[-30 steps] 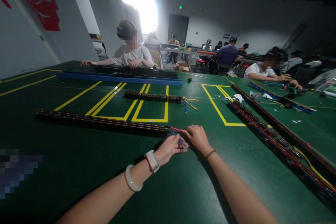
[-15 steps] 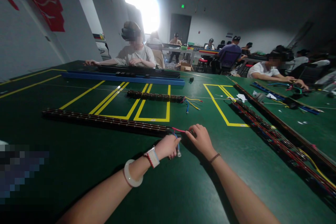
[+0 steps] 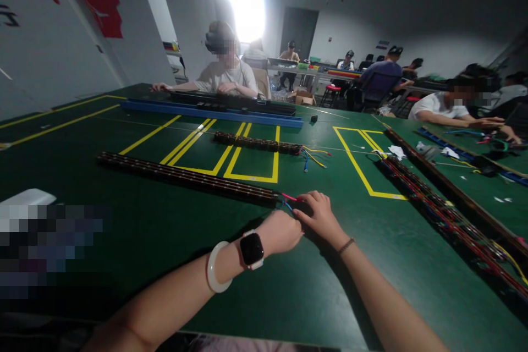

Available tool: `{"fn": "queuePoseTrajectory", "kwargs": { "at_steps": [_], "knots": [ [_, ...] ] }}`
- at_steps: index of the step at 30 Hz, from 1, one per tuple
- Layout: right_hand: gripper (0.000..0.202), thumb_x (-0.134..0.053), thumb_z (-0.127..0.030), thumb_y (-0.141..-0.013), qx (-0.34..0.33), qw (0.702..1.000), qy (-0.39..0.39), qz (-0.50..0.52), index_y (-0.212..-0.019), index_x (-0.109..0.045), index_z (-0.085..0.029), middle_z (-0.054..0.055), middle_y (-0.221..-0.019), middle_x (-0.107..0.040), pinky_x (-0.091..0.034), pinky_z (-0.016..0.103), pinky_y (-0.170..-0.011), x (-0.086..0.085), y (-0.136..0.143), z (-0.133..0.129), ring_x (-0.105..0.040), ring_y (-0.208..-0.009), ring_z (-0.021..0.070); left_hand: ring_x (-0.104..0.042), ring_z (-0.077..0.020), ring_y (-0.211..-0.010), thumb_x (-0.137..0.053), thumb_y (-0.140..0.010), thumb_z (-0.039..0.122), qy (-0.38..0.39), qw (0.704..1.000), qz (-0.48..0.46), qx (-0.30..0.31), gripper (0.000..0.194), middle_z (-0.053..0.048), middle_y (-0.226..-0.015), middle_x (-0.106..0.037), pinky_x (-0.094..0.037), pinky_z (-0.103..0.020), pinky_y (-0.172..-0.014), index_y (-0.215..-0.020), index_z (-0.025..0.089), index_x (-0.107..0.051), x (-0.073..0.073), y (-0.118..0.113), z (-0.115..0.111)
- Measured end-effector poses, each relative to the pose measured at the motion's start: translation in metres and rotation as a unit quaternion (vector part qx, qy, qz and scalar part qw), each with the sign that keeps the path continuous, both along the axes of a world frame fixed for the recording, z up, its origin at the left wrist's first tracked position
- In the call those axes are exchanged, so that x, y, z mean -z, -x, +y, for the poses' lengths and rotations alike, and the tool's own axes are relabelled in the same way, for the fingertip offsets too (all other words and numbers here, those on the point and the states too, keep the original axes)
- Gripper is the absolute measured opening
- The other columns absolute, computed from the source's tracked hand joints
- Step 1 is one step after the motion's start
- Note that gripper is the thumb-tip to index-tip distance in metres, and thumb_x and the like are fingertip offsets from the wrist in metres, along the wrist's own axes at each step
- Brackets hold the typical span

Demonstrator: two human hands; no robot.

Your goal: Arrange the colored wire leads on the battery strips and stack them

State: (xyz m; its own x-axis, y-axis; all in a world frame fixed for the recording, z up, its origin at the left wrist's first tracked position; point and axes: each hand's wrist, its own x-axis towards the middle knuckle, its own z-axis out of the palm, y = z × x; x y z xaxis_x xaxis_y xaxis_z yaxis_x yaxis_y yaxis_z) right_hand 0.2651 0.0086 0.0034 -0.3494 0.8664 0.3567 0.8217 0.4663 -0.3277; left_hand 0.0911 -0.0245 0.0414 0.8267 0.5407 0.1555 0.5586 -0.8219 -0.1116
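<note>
A long dark strip assembly [image 3: 190, 179] lies on the green table [image 3: 165, 242], with red and blue wires at its right end. My left hand [image 3: 284, 231] is closed just below that end, palm down, a watch on its wrist; what its fingers hold is hidden. Beside it, my right hand [image 3: 319, 214] has its thumb and fingers curled round the wire ends. The red wire [image 3: 289, 197] runs into its fingers, and the blue wire [image 3: 287, 206] passes between both hands. Behind them lies a shorter strip [image 3: 258, 143] with blue and yellow wires.
A blue rail [image 3: 214, 114] lies at the back, near a seated person [image 3: 226, 74]. Long wired strips [image 3: 437, 198] fill the right side. Another person [image 3: 449, 107] works at the far right. A white object [image 3: 31, 198] is at the left edge.
My left hand has rolled palm down, so the watch face shows and the blue wire's end is covered. The view has shifted, moving the table's contents rightward.
</note>
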Motion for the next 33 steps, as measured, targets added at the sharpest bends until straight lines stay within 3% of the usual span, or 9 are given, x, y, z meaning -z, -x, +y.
{"fn": "queuePoseTrajectory", "kwargs": {
  "at_steps": [7, 15, 21, 27, 31, 33],
  "knots": [
    [0.039, -0.048, -0.051, -0.087, 0.01, 0.999, -0.02, -0.025, -0.113, -0.056, -0.022, 0.008, -0.108, -0.057, -0.034, 0.037, -0.088, -0.009, 0.023, 0.004, -0.05, -0.101, 0.0228, -0.061, -0.0217, -0.062, -0.04, -0.09, 0.029, -0.012, 0.998, -0.037, 0.051, 0.031, -0.013, -0.072, -0.068, -0.041, -0.034, -0.057, -0.081, 0.011, -0.065, -0.004, 0.029, 0.0],
    [0.042, -0.045, -0.054, -0.087, 0.027, 0.991, 0.016, -0.132, -0.108, -0.053, -0.019, 0.01, -0.097, -0.061, -0.038, 0.033, -0.076, -0.013, 0.074, 0.014, -0.058, -0.089, 0.023, -0.061, -0.02, -0.068, -0.034, -0.092, 0.024, -0.01, 0.994, -0.061, 0.091, 0.036, -0.015, -0.076, -0.068, -0.041, -0.036, -0.07, -0.079, 0.013, -0.066, -0.015, 0.059, 0.006],
    [0.038, -0.047, -0.055, -0.086, 0.066, 0.982, 0.045, -0.174, -0.096, -0.051, -0.019, 0.009, -0.082, -0.065, -0.038, 0.03, -0.062, -0.015, 0.093, 0.024, -0.062, -0.074, 0.022, -0.059, -0.019, -0.07, -0.032, -0.093, 0.026, 0.015, 0.997, -0.065, 0.042, 0.038, -0.014, -0.077, -0.067, -0.04, -0.033, -0.066, -0.079, 0.013, -0.065, -0.019, 0.078, 0.013],
    [0.037, -0.045, -0.055, -0.087, 0.057, 0.982, 0.014, -0.178, -0.09, -0.054, -0.02, 0.007, -0.082, -0.065, -0.035, 0.027, -0.056, -0.022, 0.09, 0.036, -0.062, -0.073, 0.0202, -0.056, -0.0184, -0.075, -0.029, -0.095, 0.026, -0.015, 0.998, -0.053, 0.021, 0.037, -0.011, -0.081, -0.064, -0.038, -0.032, -0.067, -0.084, 0.014, -0.062, -0.023, 0.093, 0.024],
    [0.041, -0.045, -0.059, -0.086, 0.084, 0.982, -0.003, -0.166, -0.087, -0.057, -0.02, 0.007, -0.084, -0.065, -0.036, 0.026, -0.055, -0.031, 0.072, 0.053, -0.062, -0.075, 0.0197, -0.056, -0.0197, -0.084, -0.032, -0.095, 0.03, -0.036, 0.996, -0.058, -0.066, 0.032, -0.011, -0.09, -0.062, -0.04, -0.033, -0.074, -0.094, 0.014, -0.059, -0.018, 0.12, 0.038],
    [0.041, -0.046, -0.06, -0.085, 0.092, 0.983, -0.01, -0.16, -0.089, -0.058, -0.021, 0.006, -0.087, -0.066, -0.036, 0.026, -0.054, -0.035, 0.058, 0.063, -0.062, -0.078, 0.0198, -0.055, -0.022, -0.096, -0.035, -0.094, 0.033, -0.054, 0.99, -0.068, -0.108, 0.032, -0.013, -0.105, -0.06, -0.041, -0.036, -0.083, -0.106, 0.013, -0.056, -0.012, 0.141, 0.049]
  ]
}}
